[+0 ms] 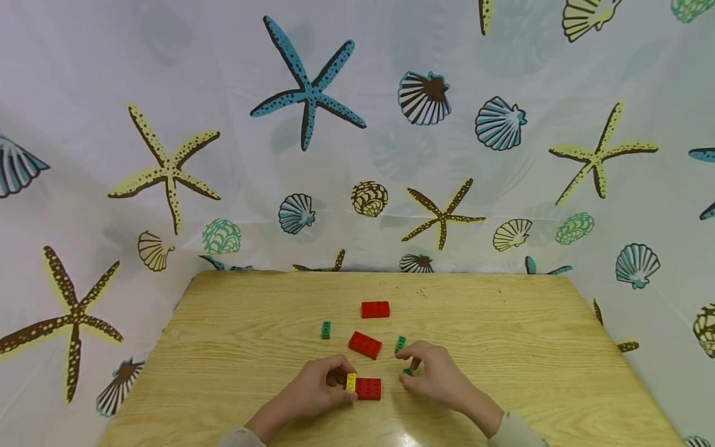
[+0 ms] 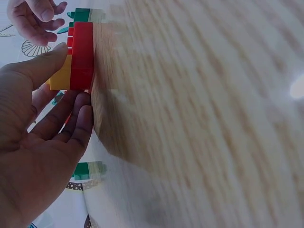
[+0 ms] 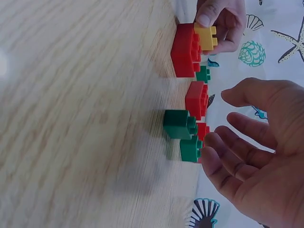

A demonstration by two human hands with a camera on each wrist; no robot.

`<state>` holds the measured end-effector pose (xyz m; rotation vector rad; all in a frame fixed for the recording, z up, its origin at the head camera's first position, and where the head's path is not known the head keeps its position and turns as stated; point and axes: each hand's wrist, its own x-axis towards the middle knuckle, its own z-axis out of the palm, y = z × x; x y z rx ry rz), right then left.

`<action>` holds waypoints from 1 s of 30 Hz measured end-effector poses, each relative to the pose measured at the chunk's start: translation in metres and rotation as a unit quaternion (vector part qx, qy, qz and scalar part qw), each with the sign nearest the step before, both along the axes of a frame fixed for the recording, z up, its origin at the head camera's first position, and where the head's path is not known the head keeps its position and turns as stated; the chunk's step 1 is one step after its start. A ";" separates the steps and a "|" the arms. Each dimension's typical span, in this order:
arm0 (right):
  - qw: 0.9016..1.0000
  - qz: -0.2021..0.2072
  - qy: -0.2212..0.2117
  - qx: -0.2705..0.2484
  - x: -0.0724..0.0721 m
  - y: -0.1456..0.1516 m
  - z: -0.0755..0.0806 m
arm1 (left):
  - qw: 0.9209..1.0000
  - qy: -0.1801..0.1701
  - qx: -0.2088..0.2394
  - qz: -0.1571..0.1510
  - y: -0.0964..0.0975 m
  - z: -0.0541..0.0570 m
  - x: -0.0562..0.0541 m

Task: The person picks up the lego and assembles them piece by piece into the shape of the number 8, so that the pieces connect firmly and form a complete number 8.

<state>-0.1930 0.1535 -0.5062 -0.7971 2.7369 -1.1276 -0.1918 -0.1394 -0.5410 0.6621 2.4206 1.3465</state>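
Note:
My left hand [image 1: 319,388] pinches a small yellow brick [image 1: 351,381] between thumb and fingers. That brick sits on the left end of a red brick [image 1: 369,389], which lies studs up on the table. To the right, my right hand [image 1: 438,377] hovers around a small green brick [image 1: 408,371], its thumb and fingers spread apart with nothing gripped. The right wrist view shows this green brick [image 3: 176,124] standing on the table, below the fingertips. Just beyond it is a second green brick [image 1: 401,343], near the right index finger.
A second red brick [image 1: 365,344] lies at an angle between the hands, slightly farther back. Another red brick [image 1: 375,309] is behind it. A green brick [image 1: 326,330] stands at the left. The wooden table [image 1: 251,304] meets a patterned curtain [image 1: 346,161] at its back edge.

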 end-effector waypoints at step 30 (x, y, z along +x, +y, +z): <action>0.999 0.025 -0.006 0.026 -0.007 0.018 -0.016 | 1.000 -0.014 0.000 0.004 0.000 0.003 0.002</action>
